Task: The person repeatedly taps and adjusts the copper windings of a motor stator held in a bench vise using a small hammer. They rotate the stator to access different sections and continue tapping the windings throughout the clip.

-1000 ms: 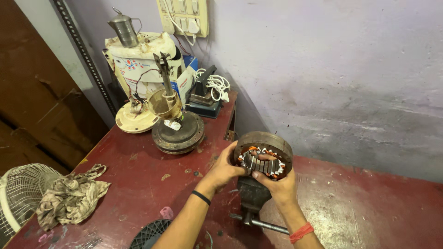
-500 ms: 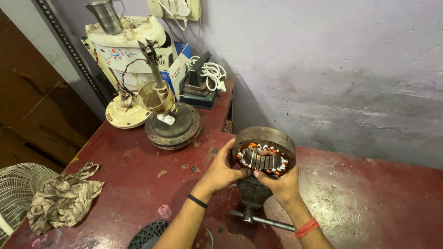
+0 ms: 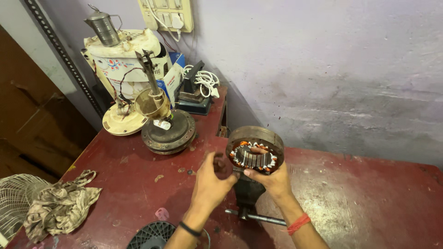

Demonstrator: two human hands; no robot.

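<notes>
A round fan-motor stator (image 3: 255, 147) with a rusty metal ring, copper windings and a steel core is held tilted up above the red worktable (image 3: 360, 203). My right hand (image 3: 273, 180) grips it from below, with one finger reaching into the core. My left hand (image 3: 211, 180) hovers just left of the stator, its fingers loosely curled and apart, holding nothing. A dark bench vise (image 3: 248, 193) with a steel handle bar (image 3: 258, 217) stands directly under the stator, partly hidden by both hands.
A ceiling-fan motor on a rod (image 3: 165, 131) and a cream fan housing (image 3: 121, 122) stand at the back left, below a metal oil can (image 3: 103, 28). A crumpled rag (image 3: 60, 207), a wire fan guard (image 3: 14, 203) and a black plastic grille (image 3: 152, 236) lie near the front.
My left hand has come off the stator and drawn back to the left. My right hand still holds it. The view has shifted closer and slightly right.
</notes>
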